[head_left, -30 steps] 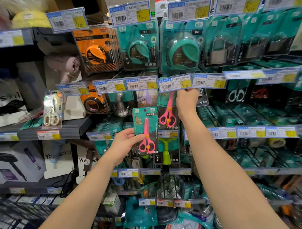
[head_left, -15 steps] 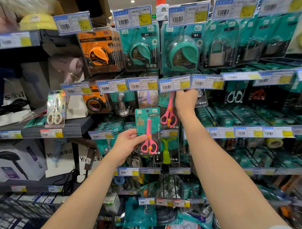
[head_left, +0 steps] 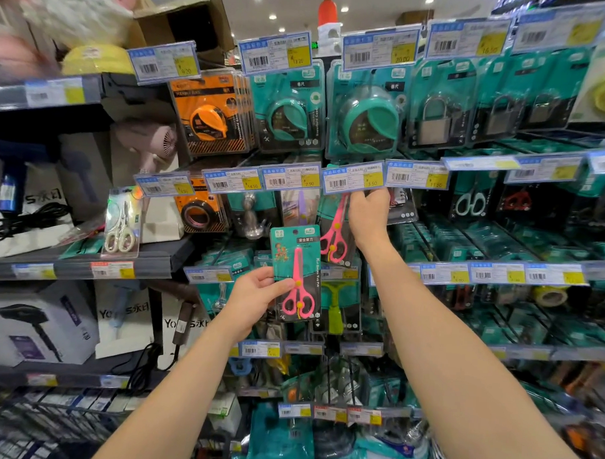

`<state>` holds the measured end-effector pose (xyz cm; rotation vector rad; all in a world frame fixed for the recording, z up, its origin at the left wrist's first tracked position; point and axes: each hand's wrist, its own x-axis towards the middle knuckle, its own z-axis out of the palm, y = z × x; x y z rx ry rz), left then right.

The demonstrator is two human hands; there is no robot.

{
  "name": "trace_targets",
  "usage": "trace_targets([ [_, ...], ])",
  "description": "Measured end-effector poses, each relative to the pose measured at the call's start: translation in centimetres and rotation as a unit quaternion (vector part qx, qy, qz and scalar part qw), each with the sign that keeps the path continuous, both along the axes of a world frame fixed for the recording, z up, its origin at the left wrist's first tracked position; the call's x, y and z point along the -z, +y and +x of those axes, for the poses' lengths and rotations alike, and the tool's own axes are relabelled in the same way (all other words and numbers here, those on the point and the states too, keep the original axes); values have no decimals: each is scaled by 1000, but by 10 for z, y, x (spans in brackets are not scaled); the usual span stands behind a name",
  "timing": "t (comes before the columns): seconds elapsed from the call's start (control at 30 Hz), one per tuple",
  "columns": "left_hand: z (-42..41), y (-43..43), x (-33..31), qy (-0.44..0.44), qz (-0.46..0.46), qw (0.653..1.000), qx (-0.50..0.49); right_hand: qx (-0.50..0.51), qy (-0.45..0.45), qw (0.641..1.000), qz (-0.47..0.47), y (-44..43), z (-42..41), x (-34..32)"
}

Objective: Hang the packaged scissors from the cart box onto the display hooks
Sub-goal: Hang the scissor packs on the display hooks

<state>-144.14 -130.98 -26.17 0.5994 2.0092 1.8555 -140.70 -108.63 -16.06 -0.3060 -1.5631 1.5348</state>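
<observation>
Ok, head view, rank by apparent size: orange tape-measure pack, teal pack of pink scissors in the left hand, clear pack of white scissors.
1. Orange tape-measure pack
2. Teal pack of pink scissors; close to it and held nearer the camera, so this order is unsure
3. Clear pack of white scissors, plainly smallest

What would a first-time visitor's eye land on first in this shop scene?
Dead centre, the left hand holds up a teal pack of pink scissors before the display. Up to its right, the right hand reaches under a price tag, beside a hanging scissors pack. An orange tape measure pack stands out at upper left.
</observation>
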Motion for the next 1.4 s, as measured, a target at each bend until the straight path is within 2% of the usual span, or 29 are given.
trace_targets([
  [0.13, 1, 1, 3, -4, -1, 1000, -3, 22, 0, 1000, 10, 1, -2, 2],
  [0.3, 0, 0, 5, -10, 1, 1000, -6, 26, -26, 997, -63, 15, -11, 6],
  [0.4, -3, -2, 4, -10, 4, 1000, -7, 0, -14, 998, -59, 15, -12, 2],
  [0.47, -6, -4, 3, -6, 5, 1000, -4, -31, -55, 993, -96, 20, -18, 1],
  [0.53, -7, -5, 2, -4, 10, 1000, 1, -18, -126, 985, -113, 29, -22, 3],
  [0.57, -8, -4, 2, -3, 8, 1000, 1, -30, -142, 985, -94, 28, -20, 2],
  [0.63, -8, -3, 1, 0, 11, 1000, 4, -42, -95, 992, -66, 25, -15, 4],
  [0.73, -8, -1, 0, 2, 8, 1000, 4, -82, -43, 992, -84, 27, -11, 14],
  [1.07, -5, 5, 0, 7, -2, 1000, 8, -82, -127, 986, 67, 32, 4, 40],
  [1.23, -5, 7, -1, 8, -6, 1000, 3, -33, -102, 993, 51, 43, -2, 43],
  [1.4, -3, 9, -6, 14, -8, 1000, 8, 15, -138, 990, 11, 63, -14, 43],
])
